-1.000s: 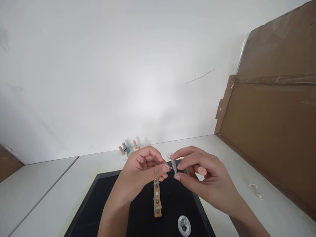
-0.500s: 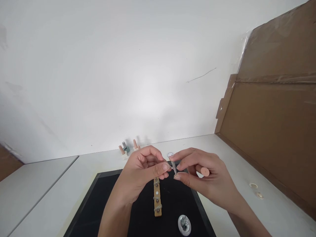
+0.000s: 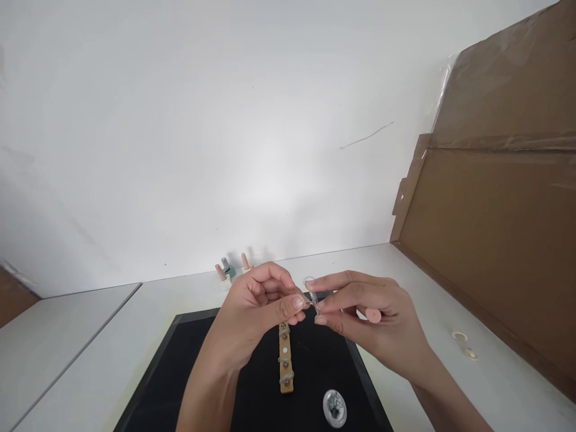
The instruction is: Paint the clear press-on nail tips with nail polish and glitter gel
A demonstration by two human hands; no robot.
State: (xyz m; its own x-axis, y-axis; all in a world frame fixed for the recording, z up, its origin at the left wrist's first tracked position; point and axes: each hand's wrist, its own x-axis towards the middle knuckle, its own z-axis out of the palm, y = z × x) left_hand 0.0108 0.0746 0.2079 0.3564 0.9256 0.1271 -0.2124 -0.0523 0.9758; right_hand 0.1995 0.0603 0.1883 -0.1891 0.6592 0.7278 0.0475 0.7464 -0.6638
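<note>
From here I see the left hand [image 3: 258, 318] pinching a thin shiny stem [image 3: 308, 303]; the right hand [image 3: 380, 294] grips a translucent flattened disc [image 3: 314, 299] and a round-ended pink rod [image 3: 373, 315], above the black rectangular mat's [image 3: 166, 366] far edge.

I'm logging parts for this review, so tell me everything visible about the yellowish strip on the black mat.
The yellowish strip is narrow and straight; its material is unclear. Along it sit shiny, metal-looking round bits, with translucent pieces by them, and one white dot. It lies on the black mat, pointing away from the person. Its far end is hidden behind the left hand; I see no contact between them.
</note>
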